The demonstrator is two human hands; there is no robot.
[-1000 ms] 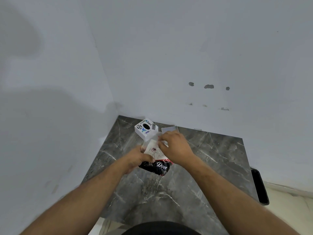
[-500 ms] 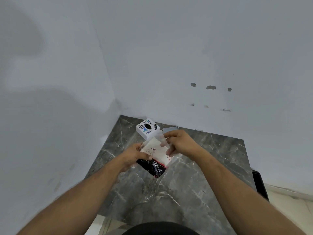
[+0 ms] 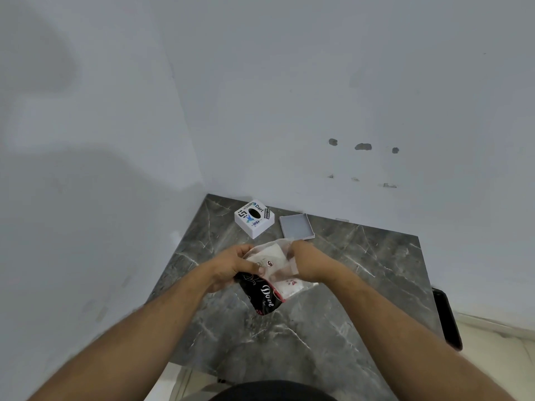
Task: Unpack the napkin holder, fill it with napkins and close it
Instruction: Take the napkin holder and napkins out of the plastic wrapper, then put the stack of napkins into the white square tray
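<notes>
Left hand [image 3: 231, 266] and right hand [image 3: 304, 263] both clamp the napkin pack [image 3: 270, 277]; uneven pulling may tear napkins or spill them.

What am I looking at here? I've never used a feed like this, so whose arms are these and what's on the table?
There is no machine: a person wears one camera on the head, looking forward and down at their own bare arms. The left hand and right hand both grip a plastic napkin pack, black at one end with white napkins showing through, and appear to be pulling it open. Behind it, on the grey marble table, sit a white napkin holder with an oval slot on top, and beside it, apart, its flat grey lid.
</notes>
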